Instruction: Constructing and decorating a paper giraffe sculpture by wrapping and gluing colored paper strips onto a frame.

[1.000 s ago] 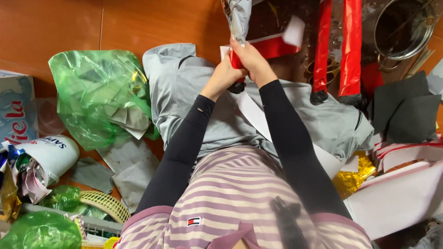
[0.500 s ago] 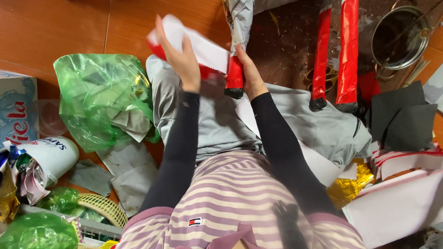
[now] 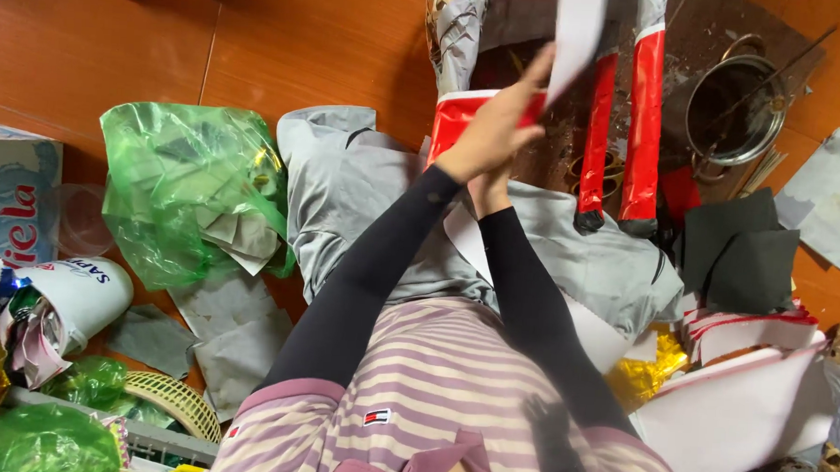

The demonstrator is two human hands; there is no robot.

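White paper [image 3: 576,30] is gripped by the left hand [image 3: 495,131].
The right hand [image 3: 486,187] is hidden behind; its grip cannot be told. Sticks are held in the metal pot [image 3: 732,113].

The left hand [image 3: 496,126] is raised over the grey cloth-covered lap [image 3: 365,196], pinching a white paper strip [image 3: 578,26] that rises above it; the right hand [image 3: 486,187] sits just beneath, mostly hidden. A red-and-white paper sleeve [image 3: 458,124] lies directly behind the left hand. Two upright red-wrapped tubes [image 3: 623,132] stand to the right, with a round metal pot [image 3: 735,108] further right. Black paper sheets [image 3: 741,245] lie below the pot. A crumpled green plastic bag [image 3: 181,193] lies left of the lap, on the wooden floor [image 3: 287,41].
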